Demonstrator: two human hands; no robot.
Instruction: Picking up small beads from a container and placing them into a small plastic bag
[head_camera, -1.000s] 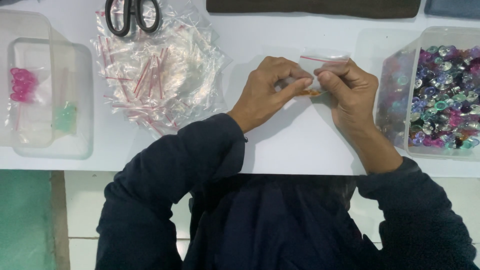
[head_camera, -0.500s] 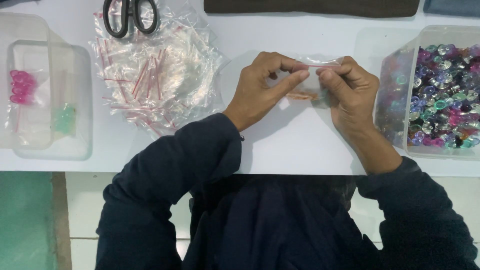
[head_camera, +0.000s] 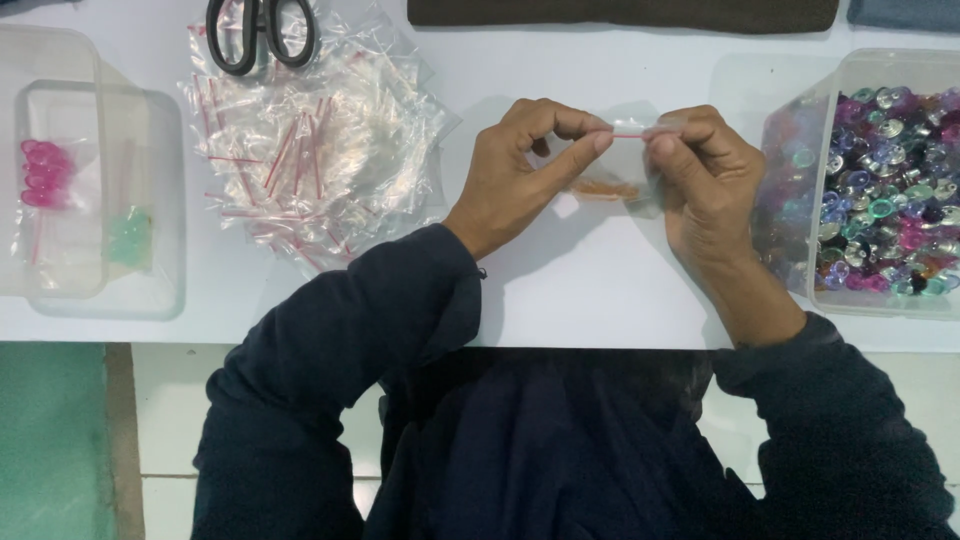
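My left hand (head_camera: 525, 165) and my right hand (head_camera: 700, 180) both pinch the top edge of a small clear zip bag (head_camera: 625, 165) with a red seal strip, held just above the white table (head_camera: 560, 290). Thumb and forefinger of each hand press the seal from either end. Some orange pieces show through the bag's lower part. Most of the bag is hidden behind my fingers.
A heap of empty clear zip bags (head_camera: 310, 140) lies at the left, with black scissors (head_camera: 260, 30) at its top. A clear box (head_camera: 90, 190) holds bagged pink and green pieces. A clear tub of colourful beads (head_camera: 880, 190) stands at the right. Dark cloth (head_camera: 620, 12) lies along the far edge.
The bag has turned from tilted to level between my hands. My fingers have slid along its seal strip, and both hands have shifted slightly down.
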